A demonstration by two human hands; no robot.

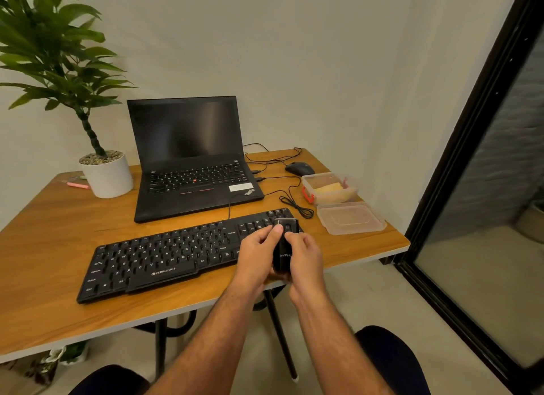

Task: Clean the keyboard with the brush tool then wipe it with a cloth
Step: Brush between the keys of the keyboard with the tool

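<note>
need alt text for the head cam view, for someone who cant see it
Both hands, left hand and right hand, grip a small black brush tool over the right end of a black keyboard on a wooden table. Behind sit an open laptop and a potted plant.

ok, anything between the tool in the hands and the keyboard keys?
Nothing visible. Both hands, left and right, hold the black tool over the keyboard's right end; no object lies on the visible keys.

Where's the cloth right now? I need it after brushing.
In the head view, a yellow cloth sits in the open clear container on the table's right side, between the mouse and the loose lid.
</note>
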